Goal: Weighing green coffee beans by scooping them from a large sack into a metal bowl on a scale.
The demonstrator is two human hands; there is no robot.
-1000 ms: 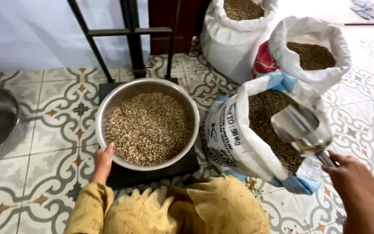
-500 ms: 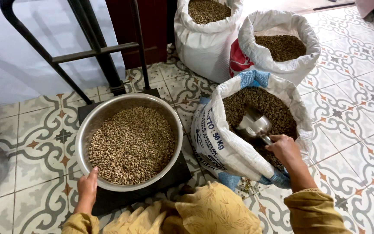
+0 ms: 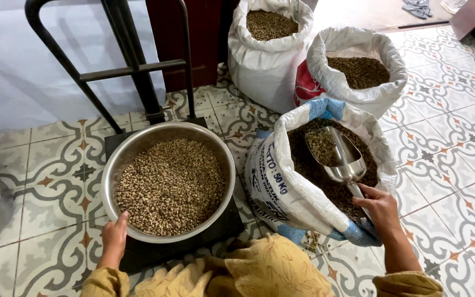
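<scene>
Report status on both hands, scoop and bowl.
Left hand resting on bowl rim. Right hand shut on scoop, part-filled, above front sack. Nothing between scoop and bowl.

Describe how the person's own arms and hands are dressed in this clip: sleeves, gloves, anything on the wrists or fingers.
Both hands are bare: no gloves, and no rings, watch or bracelet visible on the left hand or the right hand. Each arm ends in a mustard-yellow sleeve, the left sleeve reaching near the wrist, the right sleeve sitting farther up the forearm. The same yellow cloth, with a faint leaf pattern, covers the lap.

Patterned tile floor (image 3: 446, 126) carries three open sacks (image 3: 265, 60) and a platform scale (image 3: 182, 242).
</scene>
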